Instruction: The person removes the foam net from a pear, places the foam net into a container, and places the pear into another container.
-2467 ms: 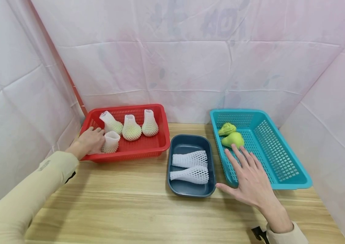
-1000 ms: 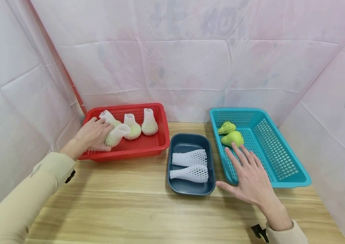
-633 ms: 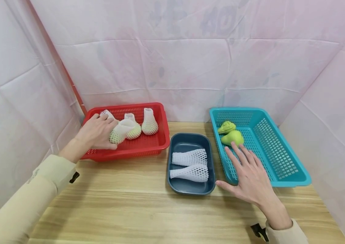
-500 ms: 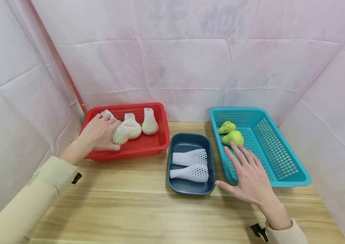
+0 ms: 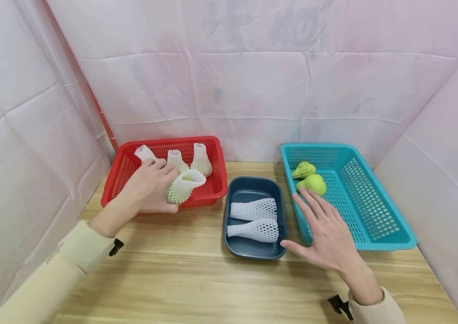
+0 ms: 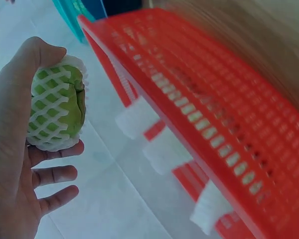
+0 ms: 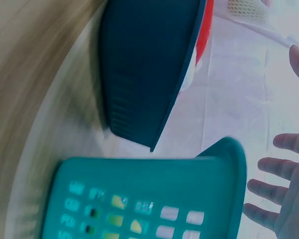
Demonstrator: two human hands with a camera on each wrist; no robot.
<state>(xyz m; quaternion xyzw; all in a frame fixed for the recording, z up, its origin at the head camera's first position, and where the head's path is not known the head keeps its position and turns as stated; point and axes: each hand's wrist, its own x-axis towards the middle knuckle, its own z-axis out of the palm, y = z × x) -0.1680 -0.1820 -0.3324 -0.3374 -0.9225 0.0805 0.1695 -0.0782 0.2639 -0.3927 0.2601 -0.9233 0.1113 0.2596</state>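
Observation:
My left hand (image 5: 149,186) grips a green chayote in a white foam net sleeve (image 5: 180,191), raised over the front rim of the red basket (image 5: 221,180). In the left wrist view the fruit's creased end (image 6: 78,102) shows between thumb and fingers. Three other sleeved fruits, one of them here (image 5: 201,162), remain in the basket. My right hand (image 5: 330,238) hovers, fingers spread, over the near left side of the teal basket (image 5: 350,211). A smooth green fruit (image 5: 313,183) and a creased green one (image 5: 303,170) lie in it, near the fingertips; neither is held.
Between the baskets stands a dark blue tray (image 5: 255,255) with two white foam net sleeves, a far one (image 5: 255,209) and a near one (image 5: 255,230). All stand on a wooden table (image 5: 196,279). Pale cloth (image 5: 249,90) hangs behind and at both sides.
My left hand has taken the sleeved chayote from the red basket's left front, lifted it and carried it right, toward the front rim. My right hand has stayed nearly still.

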